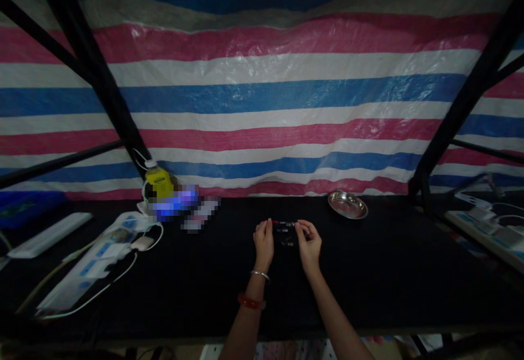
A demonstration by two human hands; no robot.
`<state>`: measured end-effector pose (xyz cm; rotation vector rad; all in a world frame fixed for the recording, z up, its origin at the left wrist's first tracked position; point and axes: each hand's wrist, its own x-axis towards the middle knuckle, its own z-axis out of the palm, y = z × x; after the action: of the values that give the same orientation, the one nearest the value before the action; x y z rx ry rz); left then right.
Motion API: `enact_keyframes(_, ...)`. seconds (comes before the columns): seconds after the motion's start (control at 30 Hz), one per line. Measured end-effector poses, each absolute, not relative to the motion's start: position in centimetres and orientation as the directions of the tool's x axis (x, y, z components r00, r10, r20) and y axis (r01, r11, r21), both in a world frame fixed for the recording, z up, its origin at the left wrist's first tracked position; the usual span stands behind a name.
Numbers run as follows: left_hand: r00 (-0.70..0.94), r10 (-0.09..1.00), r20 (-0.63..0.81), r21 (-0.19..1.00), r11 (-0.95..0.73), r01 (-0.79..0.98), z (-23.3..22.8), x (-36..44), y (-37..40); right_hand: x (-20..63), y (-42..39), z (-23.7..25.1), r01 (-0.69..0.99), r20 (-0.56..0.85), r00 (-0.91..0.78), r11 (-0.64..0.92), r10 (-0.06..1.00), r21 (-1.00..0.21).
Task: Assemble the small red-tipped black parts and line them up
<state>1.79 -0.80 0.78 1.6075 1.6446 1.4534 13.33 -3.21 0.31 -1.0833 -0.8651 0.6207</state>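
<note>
Pinching a small dark packet by its sides, the left hand and right hand are holding it at the middle of the black table, left of the shiny dish; grabbing looks done, but I'm not seeing what is left

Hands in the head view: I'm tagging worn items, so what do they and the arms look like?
The left hand is ungloved, with a thin silvery bangle at the wrist and a thicker reddish-orange bracelet farther up. The right hand is ungloved too, with no jewellery visible. No sleeves show.
</note>
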Motion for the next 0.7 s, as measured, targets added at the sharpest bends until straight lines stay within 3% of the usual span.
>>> enact_keyframes(0.23,-0.336,0.905,0.260,0.616,0.113,0.780,1.7,0.6,-1.3,14.1,-2.8,-0.8,0.298,0.417,0.371,0.319,0.830,-0.900)
enact_keyframes(0.47,-0.410,0.895,0.177,0.526,0.266,0.808,1.3,0.4,-1.3,14.3,-2.9,-1.4,0.374,0.368,0.321,0.240,0.873,-0.896)
enact_keyframes(0.7,-0.402,0.895,0.194,0.424,0.292,0.857,1.5,0.8,-1.6,14.7,-2.9,-1.8,0.501,0.408,0.258,0.240,0.876,-0.832)
